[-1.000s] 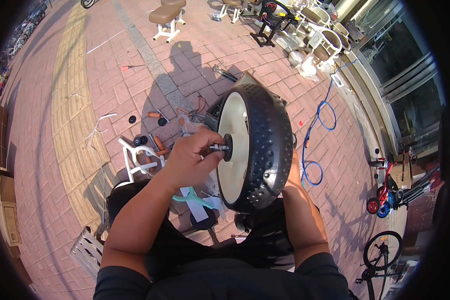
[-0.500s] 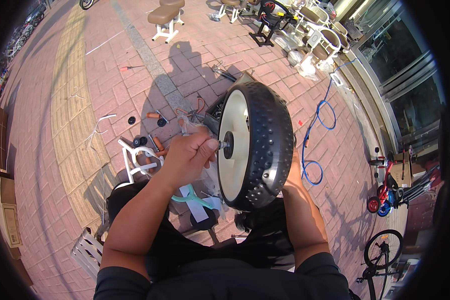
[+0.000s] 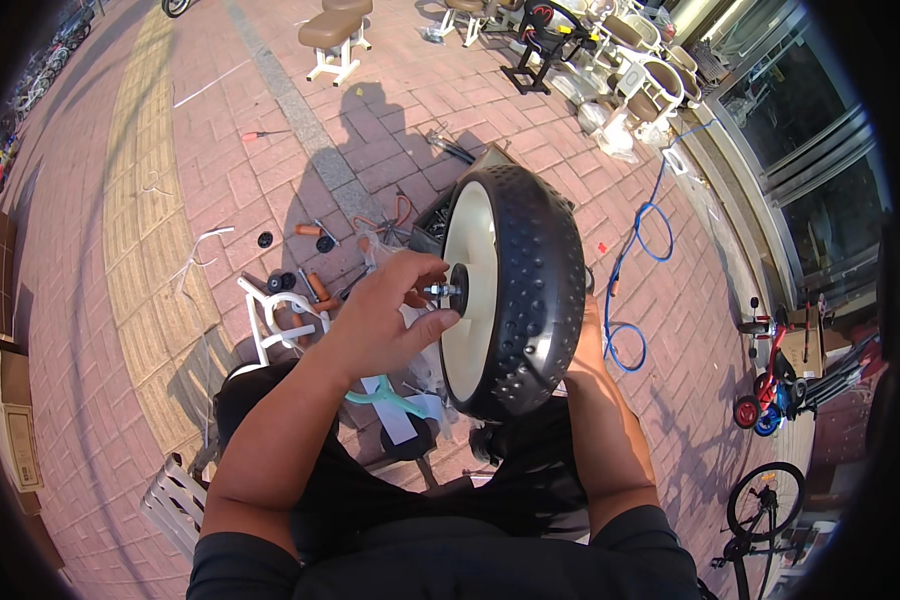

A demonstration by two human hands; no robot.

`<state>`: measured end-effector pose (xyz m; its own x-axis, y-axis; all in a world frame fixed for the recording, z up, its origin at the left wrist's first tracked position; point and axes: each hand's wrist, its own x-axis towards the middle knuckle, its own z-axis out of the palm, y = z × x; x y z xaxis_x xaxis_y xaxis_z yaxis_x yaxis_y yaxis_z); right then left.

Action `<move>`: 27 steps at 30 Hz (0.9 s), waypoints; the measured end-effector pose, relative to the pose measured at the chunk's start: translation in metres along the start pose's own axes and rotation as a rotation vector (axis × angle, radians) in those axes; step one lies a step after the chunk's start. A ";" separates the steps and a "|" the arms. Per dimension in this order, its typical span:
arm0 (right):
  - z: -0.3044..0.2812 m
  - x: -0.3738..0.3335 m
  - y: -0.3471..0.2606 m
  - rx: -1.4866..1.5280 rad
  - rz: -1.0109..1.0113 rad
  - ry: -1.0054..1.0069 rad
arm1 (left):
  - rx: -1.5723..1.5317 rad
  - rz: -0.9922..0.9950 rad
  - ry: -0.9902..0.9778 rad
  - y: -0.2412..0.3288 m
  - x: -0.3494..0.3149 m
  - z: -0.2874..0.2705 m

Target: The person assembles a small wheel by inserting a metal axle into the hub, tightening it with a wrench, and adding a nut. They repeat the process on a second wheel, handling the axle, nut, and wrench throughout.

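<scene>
A wide black wheel (image 3: 535, 280) with a knobbly tyre and a cream rim stands upright above my lap. From its dark hub a threaded axle with nuts (image 3: 441, 290) sticks out toward the left. Around this axle end, my left hand (image 3: 385, 310) is open, with thumb and forefinger apart above and below the nuts. The thumb tip lies close to the hub. At the wheel's far right side my right hand (image 3: 591, 325) supports it, its fingers mostly hidden behind the tyre.
White tube frame (image 3: 270, 320), orange grips (image 3: 320, 288) and a mint-green part (image 3: 400, 402) lie left of the wheel. Behind it is an open parts box (image 3: 430, 222). A blue hose (image 3: 615, 300) curls at right. Brown-padded seats (image 3: 332, 30) stand farther off.
My left thumb and fingers have spread from a pinch on the axle end, and the nuts now show between them. The wheel has hardly moved.
</scene>
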<state>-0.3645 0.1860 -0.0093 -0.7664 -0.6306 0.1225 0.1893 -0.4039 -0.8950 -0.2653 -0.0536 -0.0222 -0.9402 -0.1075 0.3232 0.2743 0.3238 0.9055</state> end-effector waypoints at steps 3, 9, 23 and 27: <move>-0.003 0.000 0.004 -0.074 0.004 0.016 | -0.044 0.119 0.010 0.000 0.002 0.002; -0.006 0.000 0.009 0.070 0.023 -0.036 | 0.138 0.073 -0.034 0.002 0.001 -0.004; -0.001 -0.001 0.002 -0.093 0.002 -0.009 | 0.081 0.129 -0.028 -0.002 -0.001 0.000; -0.007 -0.002 0.011 -0.155 0.038 0.028 | 0.230 0.203 0.018 -0.006 0.001 0.003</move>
<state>-0.3650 0.1869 -0.0223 -0.7777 -0.6239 0.0767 0.1233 -0.2710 -0.9546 -0.2686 -0.0526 -0.0277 -0.8668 -0.0347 0.4975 0.4010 0.5445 0.7366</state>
